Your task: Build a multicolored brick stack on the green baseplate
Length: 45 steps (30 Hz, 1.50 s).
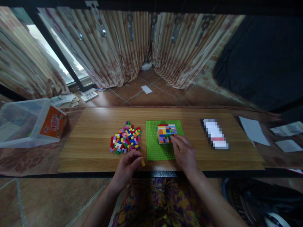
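My left hand is closed in a pinch on a yellow toy brick, just off the front left corner of the green baseplate. On the plate stands a block of many-coloured bricks, built up in layers. My right hand has its fingertips pressed together at the block's front right corner. A reddish bit shows by those fingertips; I cannot tell whether it is a loose brick or part of the block. Left of the plate lies a loose pile of mixed bricks, close beyond my left hand.
A clear plastic box with an orange label stands at the left of the wooden board. A blurred-out phone-like object lies on the right. Papers lie beyond the board's right end. Curtains hang behind.
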{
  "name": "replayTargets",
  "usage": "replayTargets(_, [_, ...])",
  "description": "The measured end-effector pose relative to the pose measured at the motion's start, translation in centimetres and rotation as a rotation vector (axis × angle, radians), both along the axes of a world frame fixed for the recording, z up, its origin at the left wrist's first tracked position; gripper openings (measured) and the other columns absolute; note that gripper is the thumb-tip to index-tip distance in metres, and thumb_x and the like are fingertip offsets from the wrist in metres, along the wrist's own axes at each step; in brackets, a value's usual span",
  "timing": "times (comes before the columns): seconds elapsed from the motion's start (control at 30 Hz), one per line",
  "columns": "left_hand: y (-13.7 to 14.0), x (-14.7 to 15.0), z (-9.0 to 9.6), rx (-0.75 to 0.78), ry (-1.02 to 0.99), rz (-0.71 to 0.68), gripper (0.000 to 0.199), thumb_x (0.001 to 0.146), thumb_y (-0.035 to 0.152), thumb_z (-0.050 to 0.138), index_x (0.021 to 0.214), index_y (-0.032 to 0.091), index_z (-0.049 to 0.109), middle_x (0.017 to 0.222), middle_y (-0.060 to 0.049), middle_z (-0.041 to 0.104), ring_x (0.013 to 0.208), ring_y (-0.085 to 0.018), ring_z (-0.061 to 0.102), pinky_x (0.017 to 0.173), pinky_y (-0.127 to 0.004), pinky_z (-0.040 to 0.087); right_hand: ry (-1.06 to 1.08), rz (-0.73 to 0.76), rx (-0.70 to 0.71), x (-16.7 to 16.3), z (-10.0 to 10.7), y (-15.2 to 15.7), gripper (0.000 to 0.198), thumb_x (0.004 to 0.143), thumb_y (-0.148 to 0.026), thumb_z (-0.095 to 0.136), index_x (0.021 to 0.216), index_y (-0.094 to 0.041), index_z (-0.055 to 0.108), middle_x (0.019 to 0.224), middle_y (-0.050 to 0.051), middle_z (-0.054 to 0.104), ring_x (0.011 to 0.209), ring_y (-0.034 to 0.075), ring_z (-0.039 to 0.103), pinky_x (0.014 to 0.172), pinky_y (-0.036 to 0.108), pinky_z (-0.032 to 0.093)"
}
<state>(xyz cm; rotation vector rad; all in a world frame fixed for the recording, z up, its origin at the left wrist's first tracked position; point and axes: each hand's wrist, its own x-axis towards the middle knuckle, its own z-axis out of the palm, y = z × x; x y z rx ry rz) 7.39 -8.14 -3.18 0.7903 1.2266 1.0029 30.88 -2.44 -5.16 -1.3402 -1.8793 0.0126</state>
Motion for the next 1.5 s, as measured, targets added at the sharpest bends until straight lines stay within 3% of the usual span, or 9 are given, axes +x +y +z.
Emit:
replayTargets(0.5, [0.0,-0.1,-0.1,-0.011,0.008,-0.027,0.028,0.072,0.038,0.073,0.084,0.015,0.061,0.067,0.003,0.055,0.058,-0.008,0.048,0.054,-0.019,0.039,0.0,-0.071,0.043,-0.5,-0.6,-0.4,0.024,0.095,-0.022,0.049,0.105,-0.017,0.07,0.098,0.01,0.07,0.093,0.019,0.066,0.087,0.038,0.057])
replayTargets(0.9, [-0.3,0.2,0.3,0.001,-0.014,-0.01,0.025,0.071,0.036,0.073,0.079,0.015,0.061,0.065,0.003,0.054,0.057,-0.009,0.048,0.055,-0.02,0.04,0.048,-0.061,-0.014,-0.5,-0.9,-0.5,0.027,0.096,-0.026,0.046,0.104,-0.019,0.071,0.1,0.01,0.069,0.096,0.021,0.064,0.09,0.043,0.054])
replayTargets(1.2, [-1.3,-0.7,0.4,-0.008,-0.027,0.082,0.03,0.068,0.038,0.076,0.084,0.016,0.063,0.064,0.003,0.057,0.055,-0.008,0.049,0.053,-0.02,0.039,0.098,-0.053,-0.063,-0.4,0.1,-0.6,0.027,0.095,-0.026,0.047,0.106,-0.017,0.069,0.102,0.012,0.068,0.095,0.022,0.064,0.087,0.042,0.054])
replayTargets(1.3, [-1.6,-1.7,0.3,-0.002,-0.01,0.128,0.032,0.068,0.038,0.077,0.087,0.015,0.064,0.066,0.003,0.059,0.057,-0.009,0.051,0.055,-0.02,0.041,0.125,-0.029,-0.036,-1.8,1.0,-1.6,0.024,0.094,-0.023,0.048,0.109,-0.018,0.067,0.099,0.01,0.068,0.092,0.021,0.064,0.085,0.04,0.054])
replayTargets(1.5, [-1.4,-3.1,0.2,-0.002,-0.005,0.208,0.036,0.066,0.038,0.079,0.089,0.016,0.063,0.065,0.003,0.059,0.055,-0.008,0.049,0.052,-0.019,0.039,0.059,0.258,-0.174,-8.1,1.0,-2.9,0.02,0.093,-0.018,0.048,0.101,-0.023,0.066,0.097,0.007,0.066,0.094,0.02,0.062,0.086,0.035,0.053])
